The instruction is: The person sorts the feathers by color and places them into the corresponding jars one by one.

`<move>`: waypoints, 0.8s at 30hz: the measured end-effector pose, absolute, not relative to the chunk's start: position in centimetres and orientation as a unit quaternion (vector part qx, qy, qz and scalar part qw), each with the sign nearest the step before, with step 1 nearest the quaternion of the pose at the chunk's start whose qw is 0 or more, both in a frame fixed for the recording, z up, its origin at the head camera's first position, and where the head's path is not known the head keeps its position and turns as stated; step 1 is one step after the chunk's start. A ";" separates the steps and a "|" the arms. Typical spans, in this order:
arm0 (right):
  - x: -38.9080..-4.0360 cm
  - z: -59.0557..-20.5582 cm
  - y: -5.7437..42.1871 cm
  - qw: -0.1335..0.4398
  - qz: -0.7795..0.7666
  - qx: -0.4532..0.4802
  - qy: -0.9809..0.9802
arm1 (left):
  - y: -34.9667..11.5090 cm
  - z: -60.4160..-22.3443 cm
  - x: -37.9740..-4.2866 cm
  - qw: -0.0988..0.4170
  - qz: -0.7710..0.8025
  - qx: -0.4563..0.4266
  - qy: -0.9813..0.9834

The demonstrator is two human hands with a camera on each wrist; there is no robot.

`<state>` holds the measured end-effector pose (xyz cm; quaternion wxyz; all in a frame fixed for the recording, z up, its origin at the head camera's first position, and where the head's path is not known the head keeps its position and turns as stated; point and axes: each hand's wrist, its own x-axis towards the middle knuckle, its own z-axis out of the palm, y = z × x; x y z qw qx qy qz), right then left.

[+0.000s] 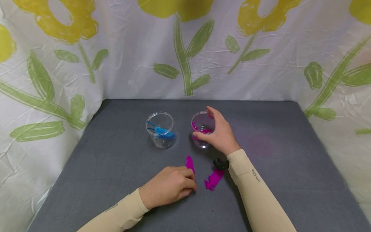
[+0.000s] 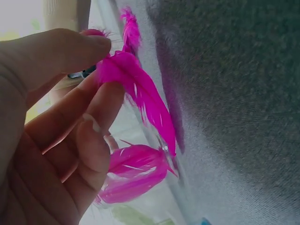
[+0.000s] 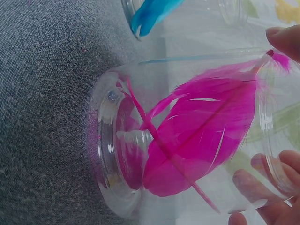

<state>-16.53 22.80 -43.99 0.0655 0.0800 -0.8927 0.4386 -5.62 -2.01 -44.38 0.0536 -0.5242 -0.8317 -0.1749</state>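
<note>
Between its thumb and fingers my left hand (image 1: pixel 171 187) pinches a magenta feather (image 2: pixel 149 101), whose tip points toward the back of the table in the head view. My right hand (image 1: pixel 222 132) holds a clear plastic cup (image 1: pixel 202 146) near the rim, thumb on one side and fingers on the other. Magenta feathers (image 3: pixel 206 136) lie inside that cup, seen through its wall in the right wrist view. One more magenta feather (image 1: pixel 214 179) lies loose on the table, between my left hand and right forearm, partly hidden by the black wrist device (image 1: pixel 221 163).
Left of the held cup stands a second clear cup (image 1: pixel 164 145) with blue feathers (image 1: pixel 164 132) in it. Both cups stand on a dark grey table cover (image 1: pixel 116 154). A white curtain (image 1: pixel 130 64) with yellow flowers hangs behind and at the sides.
</note>
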 end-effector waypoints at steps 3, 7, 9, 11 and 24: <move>-16.5 -44.0 22.8 0.065 0.438 0.079 -0.893 | -2.0 -44.1 -5.9 0.059 -0.190 -0.517 -0.832; -16.6 -44.0 22.8 0.065 0.437 0.078 -0.894 | -2.0 -43.5 -6.3 0.065 -0.211 -0.508 -0.833; -16.5 -44.0 22.8 0.066 0.436 0.079 -0.894 | -2.1 -43.2 -6.6 0.069 -0.224 -0.503 -0.832; -16.5 -44.1 22.8 0.067 0.437 0.079 -0.894 | -2.2 -42.8 -6.9 0.074 -0.235 -0.499 -0.831; -16.4 -43.9 22.7 0.062 0.439 0.077 -0.893 | -2.5 -40.0 -9.2 0.068 -0.361 -0.449 -0.815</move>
